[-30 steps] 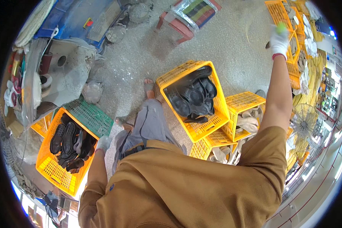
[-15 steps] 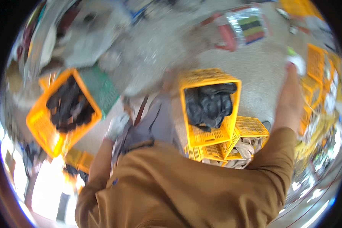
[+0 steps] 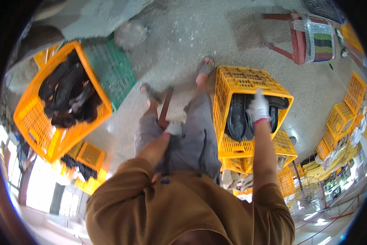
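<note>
A yellow plastic crate (image 3: 253, 75) stands at my right, tipped so that its opening faces me, with black sole-shaped rubber shoe pieces (image 3: 235, 118) inside. My right hand (image 3: 260, 108), in a white glove with a red cuff, is over these pieces with at least one finger stretched out; it looks slightly blurred and holds nothing I can see. Between my thighs rests my left hand (image 3: 174, 128), also gloved, beside a reddish-brown bar (image 3: 165, 108). Its fingers are mostly hidden. At the left, another yellow crate (image 3: 36, 128) holds more black shoe pieces (image 3: 63, 92).
A green crate (image 3: 112, 73) adjoins the left yellow crate. Under the right crate are more yellow crates (image 3: 283, 143) with pale pieces. A red-framed stool (image 3: 298, 41) with a striped, plastic-wrapped seat lies beyond on the right. Further yellow crates (image 3: 339, 116) line the far right.
My right hand has swung in from the far right to the right crate's opening. My left hand has shifted rightward to between my thighs. The whole view has turned and is sharper.
</note>
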`<state>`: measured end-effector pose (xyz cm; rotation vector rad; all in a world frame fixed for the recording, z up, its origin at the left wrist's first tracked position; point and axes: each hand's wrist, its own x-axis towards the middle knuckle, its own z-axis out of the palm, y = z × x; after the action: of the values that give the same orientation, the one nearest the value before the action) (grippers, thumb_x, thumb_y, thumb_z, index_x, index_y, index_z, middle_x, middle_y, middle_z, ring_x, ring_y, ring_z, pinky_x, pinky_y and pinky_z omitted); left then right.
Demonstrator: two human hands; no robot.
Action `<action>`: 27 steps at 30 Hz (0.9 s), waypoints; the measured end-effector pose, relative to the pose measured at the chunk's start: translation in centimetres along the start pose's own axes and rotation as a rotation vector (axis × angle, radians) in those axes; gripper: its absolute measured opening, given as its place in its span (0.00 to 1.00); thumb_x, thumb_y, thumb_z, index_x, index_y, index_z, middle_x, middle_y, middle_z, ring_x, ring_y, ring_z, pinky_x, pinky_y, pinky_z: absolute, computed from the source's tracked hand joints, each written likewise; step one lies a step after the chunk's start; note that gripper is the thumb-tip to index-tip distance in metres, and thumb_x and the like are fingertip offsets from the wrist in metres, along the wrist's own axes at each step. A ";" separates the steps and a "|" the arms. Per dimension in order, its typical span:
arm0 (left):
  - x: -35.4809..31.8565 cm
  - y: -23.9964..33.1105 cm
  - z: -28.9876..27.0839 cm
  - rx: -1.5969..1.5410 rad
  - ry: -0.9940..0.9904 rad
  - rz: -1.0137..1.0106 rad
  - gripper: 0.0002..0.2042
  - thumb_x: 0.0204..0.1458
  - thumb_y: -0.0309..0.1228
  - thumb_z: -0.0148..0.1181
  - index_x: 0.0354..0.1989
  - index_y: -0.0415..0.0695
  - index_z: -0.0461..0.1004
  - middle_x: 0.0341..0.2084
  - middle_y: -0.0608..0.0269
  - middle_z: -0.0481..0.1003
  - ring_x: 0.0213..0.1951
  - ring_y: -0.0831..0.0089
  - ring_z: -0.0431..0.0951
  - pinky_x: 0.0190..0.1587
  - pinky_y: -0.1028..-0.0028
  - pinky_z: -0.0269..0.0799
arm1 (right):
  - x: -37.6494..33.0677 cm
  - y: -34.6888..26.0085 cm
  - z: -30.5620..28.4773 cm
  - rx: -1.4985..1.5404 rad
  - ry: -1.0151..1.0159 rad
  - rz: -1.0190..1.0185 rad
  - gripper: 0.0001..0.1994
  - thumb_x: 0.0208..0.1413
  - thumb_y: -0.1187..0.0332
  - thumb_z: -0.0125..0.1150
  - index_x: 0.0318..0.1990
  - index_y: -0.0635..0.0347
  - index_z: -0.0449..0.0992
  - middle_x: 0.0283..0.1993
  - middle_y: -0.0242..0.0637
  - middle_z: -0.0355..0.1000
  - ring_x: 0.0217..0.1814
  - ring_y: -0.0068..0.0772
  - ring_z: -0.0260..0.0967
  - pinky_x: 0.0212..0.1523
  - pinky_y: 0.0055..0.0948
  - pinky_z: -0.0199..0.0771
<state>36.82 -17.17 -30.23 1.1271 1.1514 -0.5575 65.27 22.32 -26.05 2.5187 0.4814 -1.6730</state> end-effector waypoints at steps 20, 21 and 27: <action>5.0 -11.9 -9.9 -0.270 0.119 0.109 0.27 0.58 0.51 0.61 0.54 0.41 0.83 0.52 0.37 0.82 0.57 0.44 0.82 0.60 0.54 0.74 | 5.7 4.5 16.8 0.249 0.810 -0.199 0.31 0.75 0.50 0.50 0.59 0.80 0.76 0.56 0.68 0.79 0.58 0.67 0.79 0.58 0.50 0.78; 6.1 -12.9 -11.2 -0.312 0.098 0.141 0.26 0.58 0.50 0.61 0.54 0.41 0.83 0.52 0.37 0.82 0.58 0.44 0.82 0.60 0.54 0.74 | 5.4 4.4 16.8 0.261 0.787 -0.131 0.30 0.76 0.52 0.51 0.60 0.80 0.76 0.57 0.67 0.79 0.58 0.66 0.79 0.58 0.49 0.78; 2.9 -15.7 -24.2 -1.259 -0.236 -0.476 0.24 0.66 0.46 0.52 0.65 0.47 0.75 0.61 0.57 0.76 0.58 0.62 0.74 0.62 0.63 0.65 | 3.9 3.8 16.9 0.244 0.780 -0.167 0.27 0.76 0.56 0.51 0.63 0.79 0.73 0.59 0.68 0.78 0.60 0.68 0.77 0.61 0.49 0.77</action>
<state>14.52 -0.73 -38.94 -0.2903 1.2328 -0.2017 52.86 15.53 -36.80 3.3452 0.5656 -0.7387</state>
